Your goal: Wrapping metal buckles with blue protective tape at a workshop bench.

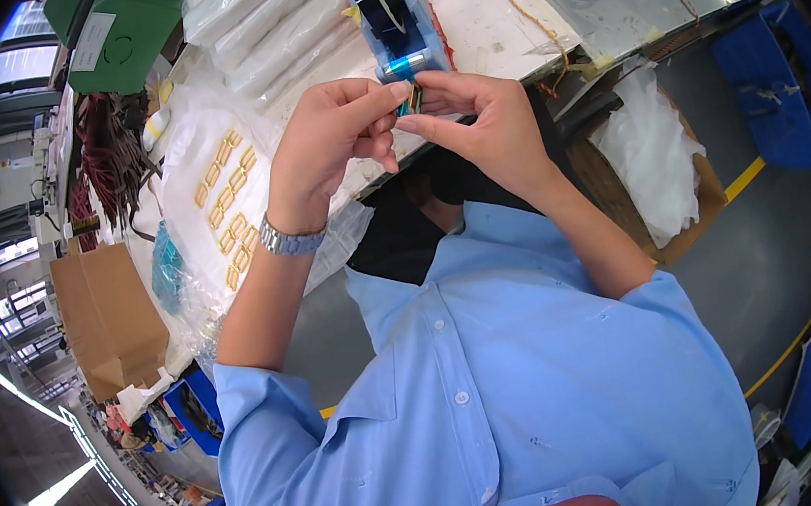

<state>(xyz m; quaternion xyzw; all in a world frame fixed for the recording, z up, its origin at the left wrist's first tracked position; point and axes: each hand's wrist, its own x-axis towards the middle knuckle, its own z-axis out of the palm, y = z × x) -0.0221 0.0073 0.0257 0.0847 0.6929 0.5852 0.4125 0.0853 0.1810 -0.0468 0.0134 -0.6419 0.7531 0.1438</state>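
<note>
Both hands meet in front of a blue tape dispenser [415, 37] at the bench edge. Between their fingertips is a small gold piece with blue tape [413, 102], partly hidden by the fingers. My left hand [339, 134], with a metal watch on the wrist, pinches it between thumb and forefinger, the other fingers curled below. My right hand [489, 124] grips it from the other side with its thumb and fingertips. Left of the hands, several gold rectangular buckles [223, 208] lie in rows on a white plastic sheet [183, 182].
Stacked clear plastic bags [268, 25] lie behind the left hand, near a green bin [121, 41]. Dark red straps [102, 137] and a cardboard box [111, 318] are at the left. On the right stand an open carton with white plastic [652, 153] and a blue bin [773, 86].
</note>
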